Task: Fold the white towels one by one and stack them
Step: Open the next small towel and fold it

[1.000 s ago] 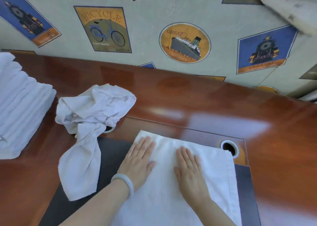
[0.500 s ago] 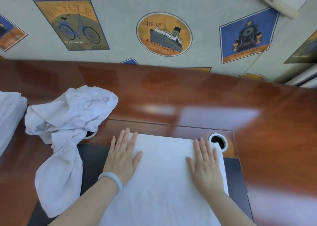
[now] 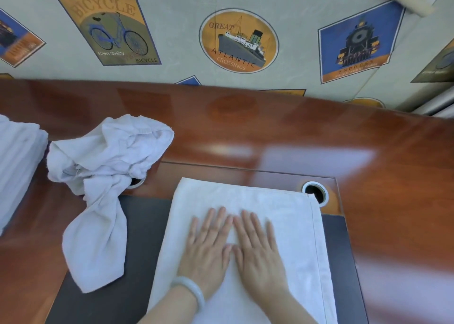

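While left hand [image 3: 208,253] and right hand [image 3: 259,253] press towel [image 3: 287,225], fingers [image 3: 211,221] straight, wallpaper [image 3: 294,1] reads "Bicycle", possibly "Express".

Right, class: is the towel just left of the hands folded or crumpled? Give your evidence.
Crumpled. The loose towel lies bunched and twisted on the wooden desk, one end trailing onto the dark mat.

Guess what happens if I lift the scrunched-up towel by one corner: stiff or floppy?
Probably floppy: the scrunched-up towel lies in soft wrinkles with a limp tail trailing off. Pushed, its loose folds would likely bunch rather than slide. It looks light, being thin cloth.
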Action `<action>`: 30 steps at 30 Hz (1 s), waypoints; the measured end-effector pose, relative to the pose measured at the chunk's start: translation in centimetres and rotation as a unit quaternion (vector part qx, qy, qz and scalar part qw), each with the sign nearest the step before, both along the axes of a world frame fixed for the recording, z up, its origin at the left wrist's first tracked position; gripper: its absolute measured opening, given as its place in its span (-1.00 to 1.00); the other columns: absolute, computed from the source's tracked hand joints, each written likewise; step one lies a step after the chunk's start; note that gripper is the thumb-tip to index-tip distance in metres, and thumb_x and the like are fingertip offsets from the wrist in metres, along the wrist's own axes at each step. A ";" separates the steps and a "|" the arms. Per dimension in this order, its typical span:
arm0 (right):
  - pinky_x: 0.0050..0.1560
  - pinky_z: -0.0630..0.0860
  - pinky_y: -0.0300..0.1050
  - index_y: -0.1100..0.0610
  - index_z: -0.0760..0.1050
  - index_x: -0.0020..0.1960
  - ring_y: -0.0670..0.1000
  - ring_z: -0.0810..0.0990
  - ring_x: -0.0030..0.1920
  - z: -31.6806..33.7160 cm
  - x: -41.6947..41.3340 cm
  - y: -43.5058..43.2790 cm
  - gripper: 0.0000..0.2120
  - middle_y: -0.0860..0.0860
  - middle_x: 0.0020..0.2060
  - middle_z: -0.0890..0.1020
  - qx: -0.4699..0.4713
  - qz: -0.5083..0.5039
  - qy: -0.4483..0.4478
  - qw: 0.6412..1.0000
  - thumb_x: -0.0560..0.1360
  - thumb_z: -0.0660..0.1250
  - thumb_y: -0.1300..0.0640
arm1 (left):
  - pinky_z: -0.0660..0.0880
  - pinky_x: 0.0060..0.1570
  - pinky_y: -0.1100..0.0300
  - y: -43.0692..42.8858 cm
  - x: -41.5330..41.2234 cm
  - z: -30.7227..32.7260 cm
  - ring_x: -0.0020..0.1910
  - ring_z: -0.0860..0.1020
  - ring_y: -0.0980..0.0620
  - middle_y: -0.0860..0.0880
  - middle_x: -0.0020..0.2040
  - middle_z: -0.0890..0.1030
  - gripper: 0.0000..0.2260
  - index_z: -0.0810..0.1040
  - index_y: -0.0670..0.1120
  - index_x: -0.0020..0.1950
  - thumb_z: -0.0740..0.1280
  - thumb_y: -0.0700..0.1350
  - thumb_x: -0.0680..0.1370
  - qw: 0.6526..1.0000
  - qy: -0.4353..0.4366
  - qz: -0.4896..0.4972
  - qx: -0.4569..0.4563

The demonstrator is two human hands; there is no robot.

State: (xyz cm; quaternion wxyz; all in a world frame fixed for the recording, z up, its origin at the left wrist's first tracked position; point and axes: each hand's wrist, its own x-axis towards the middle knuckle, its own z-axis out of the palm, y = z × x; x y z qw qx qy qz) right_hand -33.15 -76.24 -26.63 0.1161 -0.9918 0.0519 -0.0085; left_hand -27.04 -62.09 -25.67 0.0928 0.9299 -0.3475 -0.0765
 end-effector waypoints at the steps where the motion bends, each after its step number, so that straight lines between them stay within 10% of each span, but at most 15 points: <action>1: 0.47 0.09 0.17 0.13 0.21 0.56 0.08 0.17 0.56 -0.2 -0.5 -1.0 -0.45 0.06 0.55 0.21 0.002 -0.019 0.003 1.000 0.61 0.04 -0.02 | 0.14 0.44 -0.20 1.0 0.2 -0.3 0.57 0.12 -0.07 -0.03 0.60 0.12 -0.48 0.23 -0.05 0.57 0.06 0.03 0.60 1.000 -0.004 0.023 0.008; 9: 0.56 -0.08 0.17 0.27 0.06 0.57 0.14 0.04 0.58 0.3 -4.8 -10.8 -0.37 0.17 0.57 0.11 -0.005 -0.281 0.057 0.958 0.65 -0.07 -0.12 | -0.02 0.54 -0.10 5.3 2.1 1.1 0.58 0.05 -0.13 -0.15 0.60 0.04 -0.32 0.01 -0.14 0.59 -0.38 0.18 0.58 0.973 0.011 0.226 0.041; 16: 0.45 0.10 0.07 0.24 0.29 0.51 0.13 0.27 0.51 1.0 -7.3 2.4 -0.47 0.10 0.52 0.22 0.034 -0.042 0.007 0.998 0.60 0.03 0.05 | 0.18 0.39 -0.14 0.9 -8.4 0.9 0.52 0.26 -0.10 -0.08 0.56 0.21 -0.49 0.35 -0.13 0.51 0.08 -0.01 0.57 1.000 0.011 -0.014 0.018; 25: 0.57 -0.10 0.10 0.19 -0.01 0.59 0.04 -0.02 0.59 0.4 -15.3 -7.5 -0.33 0.10 0.58 0.08 -0.031 -0.224 0.084 0.971 0.57 -0.26 -0.11 | -0.07 0.55 -0.07 10.3 -6.3 0.2 0.59 -0.03 -0.07 -0.10 0.61 -0.03 -0.36 -0.08 -0.11 0.59 -0.41 0.14 0.58 0.980 0.005 0.193 0.050; 30: 0.50 0.00 0.11 0.30 0.21 0.52 0.17 0.21 0.53 1.4 -12.6 0.9 -0.44 0.18 0.52 0.22 -0.001 -0.120 0.003 0.993 0.59 -0.01 0.07 | 0.12 0.44 -0.12 5.2 -11.9 1.7 0.56 0.15 -0.13 -0.16 0.58 0.15 -0.45 0.23 -0.19 0.55 -0.01 0.04 0.61 0.999 -0.029 0.025 0.032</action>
